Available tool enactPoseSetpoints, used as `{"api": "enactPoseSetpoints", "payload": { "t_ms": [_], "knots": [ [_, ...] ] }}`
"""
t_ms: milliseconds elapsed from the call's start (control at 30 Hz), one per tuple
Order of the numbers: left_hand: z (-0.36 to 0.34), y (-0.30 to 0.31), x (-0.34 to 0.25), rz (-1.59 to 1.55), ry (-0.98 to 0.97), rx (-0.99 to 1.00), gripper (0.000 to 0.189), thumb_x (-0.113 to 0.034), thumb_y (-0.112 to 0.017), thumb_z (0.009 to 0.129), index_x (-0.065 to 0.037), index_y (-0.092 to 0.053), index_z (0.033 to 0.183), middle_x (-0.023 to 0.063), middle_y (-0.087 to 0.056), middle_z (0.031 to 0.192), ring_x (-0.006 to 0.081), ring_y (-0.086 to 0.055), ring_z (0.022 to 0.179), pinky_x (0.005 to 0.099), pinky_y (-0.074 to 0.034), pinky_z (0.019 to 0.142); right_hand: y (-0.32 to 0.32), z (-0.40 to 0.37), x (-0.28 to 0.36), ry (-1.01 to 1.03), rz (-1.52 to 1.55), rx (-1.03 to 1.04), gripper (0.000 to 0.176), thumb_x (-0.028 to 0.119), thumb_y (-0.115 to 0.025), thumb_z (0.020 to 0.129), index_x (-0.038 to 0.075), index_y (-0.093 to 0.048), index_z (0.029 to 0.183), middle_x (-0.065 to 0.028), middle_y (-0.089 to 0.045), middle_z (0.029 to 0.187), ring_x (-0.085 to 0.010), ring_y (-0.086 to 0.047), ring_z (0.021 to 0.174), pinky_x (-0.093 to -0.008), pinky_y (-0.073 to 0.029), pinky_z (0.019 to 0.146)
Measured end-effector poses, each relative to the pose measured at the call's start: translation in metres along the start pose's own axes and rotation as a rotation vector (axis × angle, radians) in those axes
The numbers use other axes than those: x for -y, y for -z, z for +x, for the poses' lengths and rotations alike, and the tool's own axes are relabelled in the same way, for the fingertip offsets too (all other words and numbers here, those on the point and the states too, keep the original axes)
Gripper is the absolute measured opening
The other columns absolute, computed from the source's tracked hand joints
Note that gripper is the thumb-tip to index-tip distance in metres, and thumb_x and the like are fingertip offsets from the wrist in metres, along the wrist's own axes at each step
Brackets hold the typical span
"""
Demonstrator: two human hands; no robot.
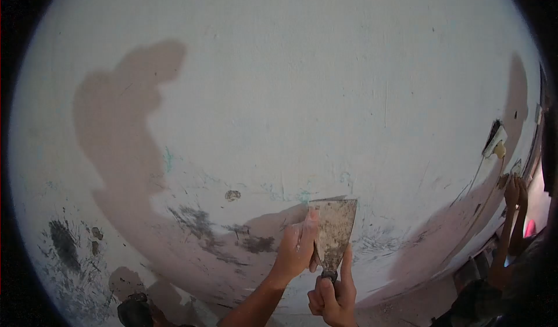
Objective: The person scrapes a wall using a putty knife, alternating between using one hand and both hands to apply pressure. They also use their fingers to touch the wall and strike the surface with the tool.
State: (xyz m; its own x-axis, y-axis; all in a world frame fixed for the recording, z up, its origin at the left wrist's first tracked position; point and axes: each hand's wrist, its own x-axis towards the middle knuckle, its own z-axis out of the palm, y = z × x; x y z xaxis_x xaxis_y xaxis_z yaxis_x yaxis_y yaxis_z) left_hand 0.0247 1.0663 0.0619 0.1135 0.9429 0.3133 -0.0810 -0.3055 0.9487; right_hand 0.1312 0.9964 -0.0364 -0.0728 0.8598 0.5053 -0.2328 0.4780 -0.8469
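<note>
In the head view, a wide putty knife (pixel 337 228) with a stained metal blade is held upright against the wall, its broad edge up. My right hand (pixel 334 301) is closed around its short dark handle, with one finger stretched along the right side of the blade. My left hand (pixel 297 245) grips the blade's left edge, a digit on its face and the other fingers partly hidden. Whitish dust or paste marks the left hand. Behind the blade is the pale wall (pixel 279 106), with dark smears and green marks lower down.
A small chipped hole (pixel 232 195) is in the wall left of the putty knife. At the right, a socket with a plug (pixel 499 147) trails a cord. Another person's hands (pixel 514 190) touch the wall there. A dark object (pixel 135 311) shows at lower left.
</note>
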Motion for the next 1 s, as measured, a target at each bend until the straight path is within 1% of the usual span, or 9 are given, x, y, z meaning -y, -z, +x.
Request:
{"api": "enactPoseSetpoints", "payload": {
  "t_ms": [400, 467, 633, 667, 700, 767, 867, 933, 1000],
  "knots": [
    [-0.007, 0.005, 0.007, 0.032, -0.061, 0.066, 0.056, -0.039, -0.033, 0.102, -0.003, -0.052, 0.064, 0.0042, -0.05, 0.047, 0.0097, -0.044, 0.033, 0.0257, -0.033, 0.032, -0.014, 0.006, 0.019, 0.028, 0.071, -0.041, 0.067, 0.014, -0.039, 0.1, 0.013, 0.004, 0.151, 0.0046, -0.031, 0.056, -0.005, -0.028, 0.04, -0.0216, -0.028, 0.037],
    [-0.004, 0.001, 0.002, 0.078, -0.083, -0.002, 0.056, -0.039, -0.033, 0.102, -0.003, -0.052, 0.063, 0.0041, -0.05, 0.046, 0.0098, -0.043, 0.033, 0.0264, -0.032, 0.031, -0.009, 0.007, 0.025, -0.034, 0.112, -0.029, 0.067, 0.015, -0.04, 0.1, 0.012, 0.004, 0.151, 0.0047, -0.031, 0.056, -0.005, -0.028, 0.04, -0.0214, -0.027, 0.037],
    [-0.005, 0.013, 0.001, 0.023, 0.0, 0.077, 0.056, -0.04, -0.035, 0.101, -0.002, -0.053, 0.065, 0.0054, -0.052, 0.047, 0.0109, -0.046, 0.034, 0.0246, -0.033, 0.034, -0.018, 0.002, 0.03, -0.231, 0.203, -0.122, 0.066, 0.016, -0.041, 0.1, 0.011, 0.002, 0.151, 0.0039, -0.036, 0.055, -0.0048, -0.027, 0.041, -0.0218, -0.026, 0.038],
    [-0.006, 0.014, 0.005, 0.062, 0.064, 0.083, 0.055, -0.04, -0.035, 0.101, -0.002, -0.053, 0.065, 0.0058, -0.053, 0.047, 0.0114, -0.046, 0.035, 0.0245, -0.034, 0.034, -0.016, -0.004, 0.025, -0.149, 0.192, -0.12, 0.067, 0.016, -0.042, 0.1, 0.013, 0.002, 0.151, 0.0039, -0.034, 0.054, -0.0052, -0.027, 0.04, -0.0215, -0.026, 0.037],
    [-0.009, 0.013, 0.01, 0.063, 0.044, 0.104, 0.055, -0.04, -0.035, 0.101, -0.002, -0.053, 0.065, 0.0058, -0.053, 0.047, 0.0114, -0.046, 0.035, 0.0245, -0.034, 0.034, -0.012, -0.011, 0.018, -0.22, 0.277, -0.101, 0.067, 0.016, -0.043, 0.1, 0.016, 0.002, 0.151, 0.0038, -0.033, 0.054, -0.0052, -0.027, 0.04, -0.0213, -0.025, 0.037],
    [-0.017, 0.017, 0.015, -0.068, 0.196, 0.09, 0.052, -0.041, -0.039, 0.1, -0.002, -0.056, 0.07, 0.0059, -0.054, 0.051, 0.0123, -0.049, 0.038, 0.0271, -0.037, 0.038, -0.01, -0.017, 0.01, -0.285, 0.367, -0.065, 0.068, 0.017, -0.043, 0.1, 0.018, 0.002, 0.151, 0.0037, -0.032, 0.055, -0.0052, -0.027, 0.04, -0.021, -0.025, 0.037],
    [-0.026, 0.025, 0.024, -0.071, 0.127, 0.17, 0.051, -0.044, -0.039, 0.099, -0.001, -0.057, 0.077, 0.0068, -0.056, 0.055, 0.013, -0.052, 0.043, 0.0277, -0.04, 0.042, -0.014, -0.018, 0.007, -0.406, 0.441, -0.175, 0.069, 0.018, -0.045, 0.1, 0.023, 0.001, 0.151, 0.0039, -0.031, 0.055, -0.0049, -0.026, 0.04, -0.0207, -0.023, 0.037],
    [-0.04, 0.028, 0.018, -0.11, 0.196, 0.161, 0.046, -0.039, -0.043, 0.099, 0.001, -0.057, 0.082, 0.0073, -0.057, 0.057, 0.0138, -0.053, 0.044, 0.0269, -0.042, 0.043, -0.013, -0.02, 0.003, -0.412, 0.459, -0.203, 0.069, 0.02, -0.045, 0.1, 0.026, 0.001, 0.151, 0.0037, -0.032, 0.055, -0.0049, -0.025, 0.04, -0.0208, -0.022, 0.036],
    [-0.047, 0.033, 0.005, 0.242, 0.08, 0.115, 0.037, -0.03, -0.047, 0.098, 0.002, -0.058, 0.084, 0.0094, -0.059, 0.059, 0.014, -0.056, 0.047, 0.0269, -0.044, 0.046, -0.005, -0.019, 0.005, -0.4, 0.43, -0.186, 0.07, 0.022, -0.046, 0.099, 0.021, 0.001, 0.151, 0.0032, -0.033, 0.056, -0.0053, -0.026, 0.04, -0.0214, -0.022, 0.037]
  ]
}}
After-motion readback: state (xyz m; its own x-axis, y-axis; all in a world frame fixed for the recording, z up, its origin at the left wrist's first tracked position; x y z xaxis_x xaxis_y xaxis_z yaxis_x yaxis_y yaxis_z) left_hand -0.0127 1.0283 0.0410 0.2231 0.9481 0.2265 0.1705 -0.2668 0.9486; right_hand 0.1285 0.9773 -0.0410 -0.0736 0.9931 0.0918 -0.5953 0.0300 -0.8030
